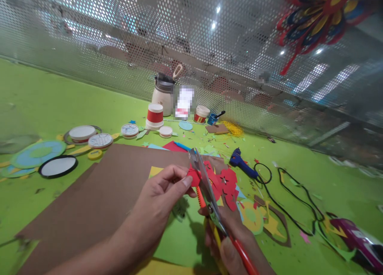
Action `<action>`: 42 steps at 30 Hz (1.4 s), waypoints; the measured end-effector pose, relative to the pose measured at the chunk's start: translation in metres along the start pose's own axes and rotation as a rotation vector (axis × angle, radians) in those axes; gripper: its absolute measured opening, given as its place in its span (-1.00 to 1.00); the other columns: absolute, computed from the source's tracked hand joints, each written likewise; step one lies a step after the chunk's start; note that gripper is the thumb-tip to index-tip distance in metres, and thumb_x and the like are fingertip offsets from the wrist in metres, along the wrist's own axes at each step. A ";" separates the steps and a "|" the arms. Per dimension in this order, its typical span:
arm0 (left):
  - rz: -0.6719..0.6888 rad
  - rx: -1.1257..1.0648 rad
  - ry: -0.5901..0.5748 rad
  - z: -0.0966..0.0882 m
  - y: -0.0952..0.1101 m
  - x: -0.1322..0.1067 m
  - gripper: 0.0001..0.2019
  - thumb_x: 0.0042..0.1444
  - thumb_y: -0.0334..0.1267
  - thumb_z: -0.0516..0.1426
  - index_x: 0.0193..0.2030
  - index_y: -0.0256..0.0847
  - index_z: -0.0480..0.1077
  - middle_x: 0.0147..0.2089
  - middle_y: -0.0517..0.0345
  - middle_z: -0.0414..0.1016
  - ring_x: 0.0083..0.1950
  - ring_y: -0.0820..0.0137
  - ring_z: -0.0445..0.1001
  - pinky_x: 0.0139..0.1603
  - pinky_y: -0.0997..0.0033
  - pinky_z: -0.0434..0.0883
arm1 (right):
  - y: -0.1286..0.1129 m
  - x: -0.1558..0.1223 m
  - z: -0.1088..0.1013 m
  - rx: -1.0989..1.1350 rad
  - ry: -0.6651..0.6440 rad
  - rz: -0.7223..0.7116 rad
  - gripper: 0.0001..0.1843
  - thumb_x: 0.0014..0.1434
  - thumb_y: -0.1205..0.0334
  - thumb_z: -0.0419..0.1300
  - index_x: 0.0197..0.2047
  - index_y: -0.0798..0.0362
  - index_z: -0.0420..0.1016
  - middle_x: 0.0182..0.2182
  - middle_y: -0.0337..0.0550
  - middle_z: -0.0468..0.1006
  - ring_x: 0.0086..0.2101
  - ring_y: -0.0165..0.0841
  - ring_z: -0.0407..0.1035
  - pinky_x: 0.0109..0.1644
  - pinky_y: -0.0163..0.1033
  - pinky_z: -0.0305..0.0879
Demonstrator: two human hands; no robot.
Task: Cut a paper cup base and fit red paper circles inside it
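My left hand (163,195) pinches a small red paper piece (193,176) between thumb and fingers, just above the green table. My right hand (230,243) grips red-and-yellow-handled scissors (206,187), whose grey blades point up and away and close on the red piece. More red paper flower shapes (226,183) lie right behind the blades. A large brown card sheet (98,195) lies under and to the left of my left hand.
A blue glue gun (241,162) with a black cord (287,195) lies to the right. Cups, lids and paper discs (100,140) sit at the back left, a white jug (163,93) by the perforated metal wall. Paper scraps litter the green table (36,103). A purple tool (356,237) lies far right.
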State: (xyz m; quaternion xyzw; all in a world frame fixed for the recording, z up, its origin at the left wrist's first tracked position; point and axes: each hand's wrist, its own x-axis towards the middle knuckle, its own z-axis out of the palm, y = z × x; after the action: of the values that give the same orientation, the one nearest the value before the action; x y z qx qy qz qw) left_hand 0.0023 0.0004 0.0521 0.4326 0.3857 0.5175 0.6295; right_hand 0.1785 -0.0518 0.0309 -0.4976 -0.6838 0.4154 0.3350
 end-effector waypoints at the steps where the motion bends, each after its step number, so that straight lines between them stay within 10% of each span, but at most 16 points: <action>1: 0.006 0.016 -0.007 0.000 0.000 0.000 -0.85 0.18 -0.20 0.16 -0.39 -0.17 0.39 -0.41 0.27 0.43 -0.31 0.46 0.36 -0.16 0.42 0.28 | 0.002 0.000 0.001 0.002 0.005 0.009 -0.30 0.15 -0.42 -0.07 -0.07 0.03 0.45 -0.56 -0.23 0.29 -0.59 -0.37 0.21 -0.55 -0.31 0.22; 42: 0.066 0.176 -0.007 0.002 0.010 -0.003 -0.84 0.18 -0.22 0.12 -0.41 -0.18 0.33 -0.42 0.27 0.38 -0.32 0.45 0.33 -0.23 0.46 0.26 | 0.007 -0.001 0.002 0.060 -0.028 0.049 -0.24 0.11 -0.46 -0.04 -0.04 0.05 0.45 -0.59 -0.30 0.21 -0.59 -0.41 0.17 -0.52 -0.32 0.19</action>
State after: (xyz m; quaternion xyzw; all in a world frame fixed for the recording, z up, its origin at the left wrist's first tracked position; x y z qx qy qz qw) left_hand 0.0005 -0.0016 0.0626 0.5004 0.4130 0.5006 0.5731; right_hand 0.1801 -0.0519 0.0240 -0.4982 -0.6632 0.4507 0.3299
